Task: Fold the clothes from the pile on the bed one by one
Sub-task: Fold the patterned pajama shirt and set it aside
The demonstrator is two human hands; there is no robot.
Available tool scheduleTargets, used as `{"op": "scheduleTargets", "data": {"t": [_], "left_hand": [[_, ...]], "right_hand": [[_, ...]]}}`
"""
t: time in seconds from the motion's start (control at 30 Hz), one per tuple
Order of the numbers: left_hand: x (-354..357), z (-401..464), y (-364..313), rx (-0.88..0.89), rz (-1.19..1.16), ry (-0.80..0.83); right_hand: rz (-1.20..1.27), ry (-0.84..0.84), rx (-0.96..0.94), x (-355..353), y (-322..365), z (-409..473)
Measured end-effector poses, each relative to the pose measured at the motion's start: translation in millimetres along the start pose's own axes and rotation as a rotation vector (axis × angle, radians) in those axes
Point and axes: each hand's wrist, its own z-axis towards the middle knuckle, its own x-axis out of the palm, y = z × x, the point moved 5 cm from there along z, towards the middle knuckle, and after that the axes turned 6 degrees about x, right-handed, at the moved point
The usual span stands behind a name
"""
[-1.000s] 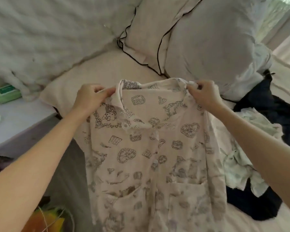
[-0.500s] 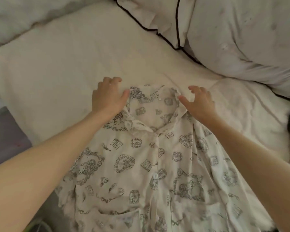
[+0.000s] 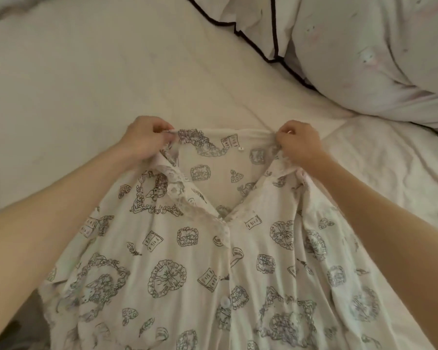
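Note:
A cream button-up shirt (image 3: 187, 261) printed with grey drawings lies front up on the bed (image 3: 86, 84), its collar pointing away from me. My left hand (image 3: 144, 140) pinches the left end of the collar. My right hand (image 3: 299, 145) pinches the right end, and the neckline is stretched straight between them. The shirt's lower part runs out of view at the bottom. The pile of clothes is not in view.
A white pillow with black piping (image 3: 253, 24) and a pale, faintly printed pillow (image 3: 379, 59) lie at the far right. A rumpled white duvet (image 3: 395, 168) covers the bed on the right. The bed's left edge drops off at the lower left.
One second ago I held the shirt up in the air by its shoulders. It was then laid on the bed, my hands let go briefly, and now both pinch the collar ends.

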Motion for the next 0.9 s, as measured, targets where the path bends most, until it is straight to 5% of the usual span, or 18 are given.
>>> {"op": "scheduleTargets", "data": {"t": [0.13, 0.47, 0.7, 0.9], "left_hand": [[10, 7, 9, -0.164, -0.223, 0.026], [-8, -73, 38, 0.16, 0.206, -0.074], [-70, -144, 111, 0.05, 0.371, -0.17], [-82, -200, 169, -0.161, 0.149, -0.192]], "right_hand": [[-0.015, 0.043, -0.016, 9, 6, 2], [-0.15, -0.246, -0.194, 22, -39, -93], [-0.308, -0.059, -0.386, 98, -52, -254], [-0.43, 0.064, -0.498, 169, -35, -337]]}}
